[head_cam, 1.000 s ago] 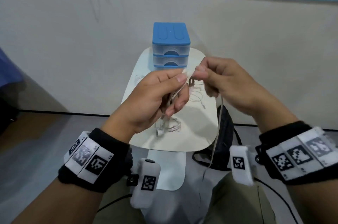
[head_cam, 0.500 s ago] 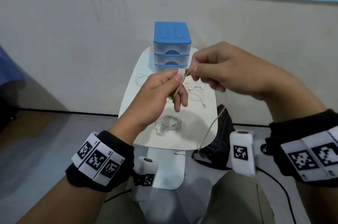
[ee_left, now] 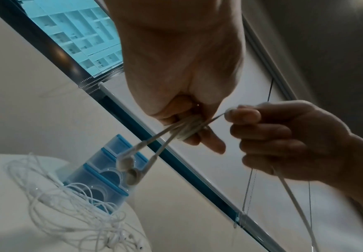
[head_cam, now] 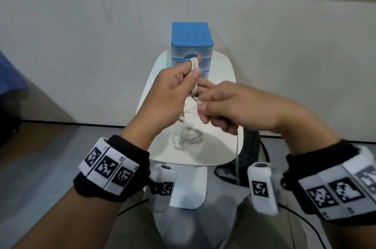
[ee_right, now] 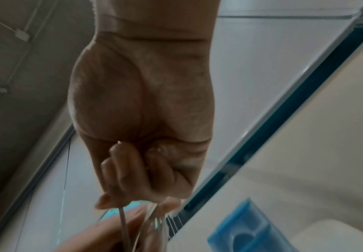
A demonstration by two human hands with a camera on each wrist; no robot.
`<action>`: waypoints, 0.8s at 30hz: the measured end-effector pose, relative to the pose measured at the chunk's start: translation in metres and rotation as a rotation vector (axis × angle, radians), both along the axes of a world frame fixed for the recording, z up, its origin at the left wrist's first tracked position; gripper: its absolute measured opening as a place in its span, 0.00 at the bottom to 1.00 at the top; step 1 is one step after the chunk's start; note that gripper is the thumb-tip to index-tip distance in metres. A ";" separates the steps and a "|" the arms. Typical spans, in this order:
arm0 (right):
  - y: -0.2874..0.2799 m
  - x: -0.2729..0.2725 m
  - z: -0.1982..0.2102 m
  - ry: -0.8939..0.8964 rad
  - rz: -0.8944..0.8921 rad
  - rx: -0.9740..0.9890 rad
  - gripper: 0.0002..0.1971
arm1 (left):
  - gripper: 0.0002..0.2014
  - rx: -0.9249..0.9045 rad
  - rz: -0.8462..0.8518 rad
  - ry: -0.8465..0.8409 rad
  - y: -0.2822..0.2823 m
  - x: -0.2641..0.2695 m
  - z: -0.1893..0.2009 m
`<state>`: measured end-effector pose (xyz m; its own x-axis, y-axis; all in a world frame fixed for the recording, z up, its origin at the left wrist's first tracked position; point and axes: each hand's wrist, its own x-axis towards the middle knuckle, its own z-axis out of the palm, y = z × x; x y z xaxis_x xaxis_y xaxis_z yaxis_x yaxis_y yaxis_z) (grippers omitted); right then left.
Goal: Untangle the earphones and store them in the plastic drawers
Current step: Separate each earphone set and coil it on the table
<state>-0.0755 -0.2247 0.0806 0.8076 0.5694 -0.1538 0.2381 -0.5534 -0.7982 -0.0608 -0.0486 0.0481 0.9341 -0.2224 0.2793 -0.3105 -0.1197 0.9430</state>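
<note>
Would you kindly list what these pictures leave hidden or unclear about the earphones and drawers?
- Head view: the left hand covers most of the wound cable.
- Head view: the plastic drawers are partly behind fingers; contents unreadable.
- Right wrist view: the right hand is blurred; the cable leaves the bottom edge.

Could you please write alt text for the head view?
The left hand holds earphone cable wound round its fingers while the right hand pinches the loose end. Behind them, blue plastic drawers stand on a white table.
</note>
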 end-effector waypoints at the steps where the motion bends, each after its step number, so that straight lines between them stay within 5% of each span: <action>1: -0.004 0.001 0.012 -0.028 -0.010 0.024 0.16 | 0.13 0.077 0.002 -0.024 0.001 -0.001 -0.002; 7: -0.030 0.023 0.032 -0.218 -0.223 0.227 0.14 | 0.20 -0.021 -0.202 0.026 0.004 -0.006 0.002; 11: -0.028 0.026 0.003 -0.115 -0.254 0.324 0.14 | 0.17 -0.214 -0.263 -0.011 0.004 -0.007 0.016; 16: -0.017 0.014 -0.016 -0.008 -0.110 0.196 0.16 | 0.15 -0.428 -0.173 0.024 -0.004 0.004 0.026; 20: -0.021 0.011 0.009 -0.109 -0.031 0.078 0.15 | 0.09 -0.108 -0.052 -0.032 -0.005 0.011 0.012; 24: -0.036 0.017 0.032 -0.288 -0.113 0.101 0.13 | 0.17 0.179 -0.044 -0.037 -0.002 0.010 0.005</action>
<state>-0.0585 -0.2612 0.1129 0.8689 0.4740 0.1428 0.4035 -0.5110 -0.7590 -0.0507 -0.0504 0.0529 0.9121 -0.3126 0.2651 -0.3530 -0.2704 0.8957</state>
